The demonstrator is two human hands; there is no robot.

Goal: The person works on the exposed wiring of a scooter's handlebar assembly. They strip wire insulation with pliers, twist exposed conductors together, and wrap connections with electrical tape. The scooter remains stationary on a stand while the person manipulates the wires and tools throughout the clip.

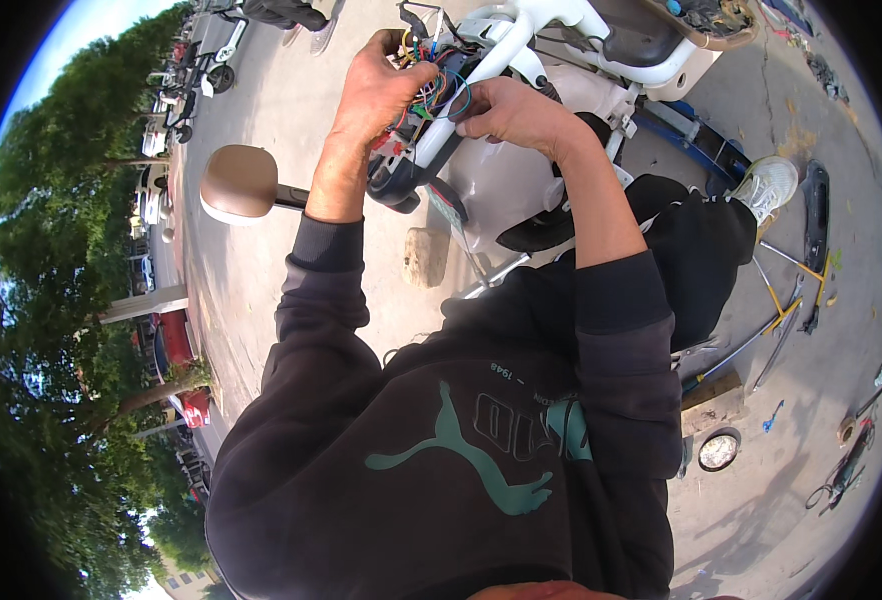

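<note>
Nearest the camera is the person's dark sweatshirt (441, 450), both sleeves reaching up toward a pale scooter (521, 180) on the pavement. The left hand (376, 95) has its grip curled into the bundle of coloured wires (429, 90) at the opened handlebar head. The right hand (511, 112) closes its grip around the white handlebar tube (481, 70) just beside it. The work looks to be mid-wiring; sorting single strands calls for fine fingertip control. Farther off, tools (791, 300) lie on the ground.

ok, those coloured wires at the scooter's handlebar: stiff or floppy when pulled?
Probably floppy: the wires loop loosely in thin curved strands between the left hand and right hand. Likely light, and apt to snag, since they look tangled.
</note>
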